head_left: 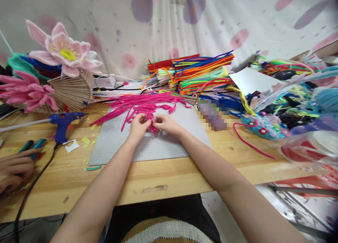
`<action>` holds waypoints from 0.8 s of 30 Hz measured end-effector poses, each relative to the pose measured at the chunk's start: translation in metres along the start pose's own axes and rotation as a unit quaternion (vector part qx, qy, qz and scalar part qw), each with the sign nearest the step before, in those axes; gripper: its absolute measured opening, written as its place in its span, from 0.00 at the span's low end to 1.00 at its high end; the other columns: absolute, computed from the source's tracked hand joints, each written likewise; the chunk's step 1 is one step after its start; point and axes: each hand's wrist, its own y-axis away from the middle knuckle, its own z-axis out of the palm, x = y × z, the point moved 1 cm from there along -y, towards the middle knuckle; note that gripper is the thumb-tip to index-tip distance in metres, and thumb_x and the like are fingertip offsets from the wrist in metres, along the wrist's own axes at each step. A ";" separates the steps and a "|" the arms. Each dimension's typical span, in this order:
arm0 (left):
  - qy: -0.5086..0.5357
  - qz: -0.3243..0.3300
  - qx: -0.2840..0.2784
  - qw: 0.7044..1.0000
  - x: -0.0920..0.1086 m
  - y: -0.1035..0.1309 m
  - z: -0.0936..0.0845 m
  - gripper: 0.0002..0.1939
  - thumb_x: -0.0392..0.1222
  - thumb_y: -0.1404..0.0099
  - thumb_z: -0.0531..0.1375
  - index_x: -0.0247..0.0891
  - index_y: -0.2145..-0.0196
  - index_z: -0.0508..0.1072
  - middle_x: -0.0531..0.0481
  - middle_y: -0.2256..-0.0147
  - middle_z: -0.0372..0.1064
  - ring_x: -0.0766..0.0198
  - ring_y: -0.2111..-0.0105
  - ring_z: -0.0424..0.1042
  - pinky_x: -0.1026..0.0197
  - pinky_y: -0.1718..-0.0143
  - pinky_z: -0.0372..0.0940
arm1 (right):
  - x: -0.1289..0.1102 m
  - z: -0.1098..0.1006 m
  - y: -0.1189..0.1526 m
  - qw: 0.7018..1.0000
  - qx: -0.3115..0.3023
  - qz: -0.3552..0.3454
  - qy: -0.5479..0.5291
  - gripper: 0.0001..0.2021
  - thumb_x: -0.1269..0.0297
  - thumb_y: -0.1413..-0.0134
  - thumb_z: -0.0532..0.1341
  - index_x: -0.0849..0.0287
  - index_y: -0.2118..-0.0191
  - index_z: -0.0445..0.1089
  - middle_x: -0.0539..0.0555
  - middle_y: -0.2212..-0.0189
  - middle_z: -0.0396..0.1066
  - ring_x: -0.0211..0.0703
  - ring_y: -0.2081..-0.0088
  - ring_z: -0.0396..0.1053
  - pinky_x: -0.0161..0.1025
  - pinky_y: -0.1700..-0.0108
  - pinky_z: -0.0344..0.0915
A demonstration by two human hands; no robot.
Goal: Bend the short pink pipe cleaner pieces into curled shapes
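Observation:
Between my two hands is a small bunch of bent magenta pipe cleaners (149, 120), held above the grey cutting mat (169, 148). My left hand (140, 126) pinches it from the left side, thumb against fingers. From the right, my right hand (165, 124) has its thumb and fingers closed on the same piece. Just beyond my hands, a pile of loose magenta pipe cleaners (132, 104) spreads over the mat's back edge. Shaped magenta petals (171, 109) lie to the right of the pile.
A blue glue gun (62, 126) and its black cord lie left of the mat. Another person's hand (16, 170) rests by teal-handled pliers (38, 146). Fuzzy pink flowers (66, 51) stand back left. Bundles of coloured pipe cleaners (203, 72) are stacked behind; a decorated blue piece (264, 126) sits right.

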 end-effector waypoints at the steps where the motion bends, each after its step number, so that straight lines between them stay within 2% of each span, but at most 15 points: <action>1: -0.001 0.001 0.004 1.000 0.000 0.000 0.000 0.09 0.36 0.55 0.61 0.37 0.73 0.66 0.56 0.77 0.67 0.71 0.79 0.65 0.68 0.79 0.62 | 0.000 0.000 0.000 1.000 0.014 -0.001 0.001 0.04 0.74 0.61 0.56 0.60 0.76 0.59 0.43 0.86 0.61 0.28 0.85 0.59 0.26 0.83 0.56; 4: -0.002 0.004 0.020 1.000 -0.002 -0.001 -0.002 0.10 0.36 0.55 0.61 0.37 0.73 0.66 0.56 0.77 0.66 0.71 0.80 0.64 0.68 0.79 0.62 | -0.003 -0.003 -0.001 0.998 0.055 0.001 -0.004 0.04 0.75 0.60 0.55 0.59 0.77 0.58 0.43 0.86 0.61 0.28 0.86 0.56 0.27 0.84 0.55; 8: 0.000 0.000 0.026 1.000 0.000 -0.001 -0.002 0.10 0.36 0.56 0.61 0.36 0.73 0.65 0.57 0.78 0.65 0.72 0.80 0.63 0.69 0.80 0.61 | -0.006 -0.006 0.001 0.996 0.085 -0.005 -0.026 0.04 0.72 0.59 0.56 0.59 0.75 0.58 0.45 0.83 0.64 0.29 0.84 0.59 0.28 0.83 0.55; 12: 0.044 -0.057 -0.005 0.997 0.007 0.003 0.003 0.12 0.39 0.57 0.63 0.36 0.73 0.66 0.57 0.78 0.64 0.72 0.80 0.63 0.68 0.82 0.62 | -0.008 -0.007 0.002 0.988 0.123 -0.055 -0.071 0.08 0.65 0.58 0.60 0.59 0.72 0.59 0.44 0.81 0.65 0.29 0.81 0.60 0.28 0.80 0.57; 17: 0.084 -0.089 -0.051 0.991 0.013 0.008 0.007 0.15 0.42 0.58 0.66 0.35 0.74 0.66 0.56 0.77 0.65 0.71 0.79 0.65 0.63 0.78 0.67 | -0.012 -0.006 0.004 0.989 0.092 -0.096 -0.071 0.12 0.59 0.60 0.64 0.60 0.70 0.66 0.47 0.75 0.66 0.31 0.74 0.63 0.29 0.72 0.61; 24: 0.114 -0.073 -0.011 0.991 0.006 0.002 0.001 0.19 0.42 0.60 0.68 0.35 0.71 0.67 0.54 0.76 0.68 0.68 0.75 0.69 0.61 0.73 0.68 | -0.002 -0.016 -0.001 0.985 0.113 -0.068 -0.115 0.14 0.56 0.60 0.64 0.59 0.68 0.66 0.46 0.79 0.65 0.32 0.78 0.63 0.30 0.77 0.60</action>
